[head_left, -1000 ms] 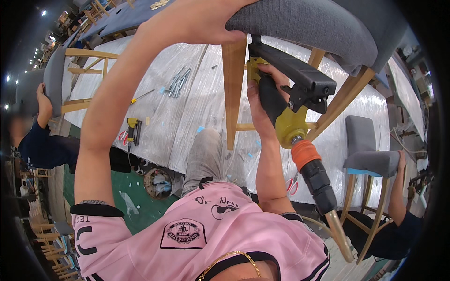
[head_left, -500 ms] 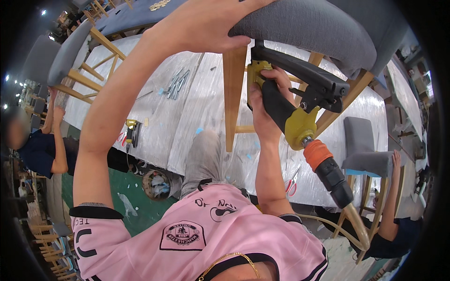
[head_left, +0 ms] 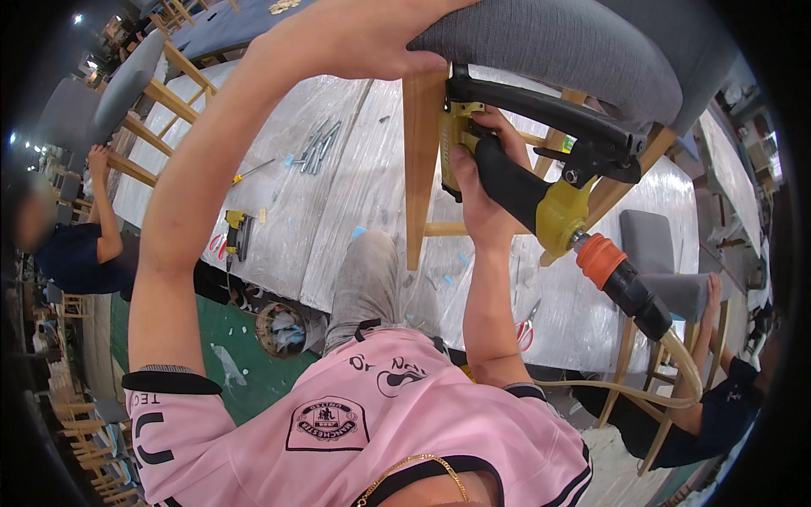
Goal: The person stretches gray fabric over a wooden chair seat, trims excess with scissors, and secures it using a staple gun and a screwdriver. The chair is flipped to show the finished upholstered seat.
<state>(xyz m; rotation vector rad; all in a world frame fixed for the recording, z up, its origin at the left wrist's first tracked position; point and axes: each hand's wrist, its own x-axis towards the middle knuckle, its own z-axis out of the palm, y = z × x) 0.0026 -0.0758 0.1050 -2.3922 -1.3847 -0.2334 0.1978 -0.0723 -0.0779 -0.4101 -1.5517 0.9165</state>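
A grey upholstered chair [head_left: 549,46] with wooden legs is tilted in front of me on the table. My left hand [head_left: 372,38] grips its padded seat edge, thumb along the fabric; its other fingertips run beyond the upper edge of the picture. My right hand [head_left: 486,173] is wrapped round the black grip of a yellow-and-black air staple gun [head_left: 507,182]. The tool's nose is up against the seat's underside, beside the front wooden leg [head_left: 422,160]. From the tool's rear, an orange-and-black coupling [head_left: 615,272] leads into a tan air hose [head_left: 680,355].
On the plastic-covered table [head_left: 279,198] lie several metal bolts [head_left: 317,148], a screwdriver [head_left: 253,171], a second staple gun [head_left: 237,234] and scissors [head_left: 528,329]. A basket of scraps [head_left: 280,329] stands below. Co-workers handle chairs at left [head_left: 135,93] and right [head_left: 663,262].
The staple gun's rear and coupling have swung right, and its body lies flatter under the seat. My left hand has shifted slightly up and left with the seat edge.
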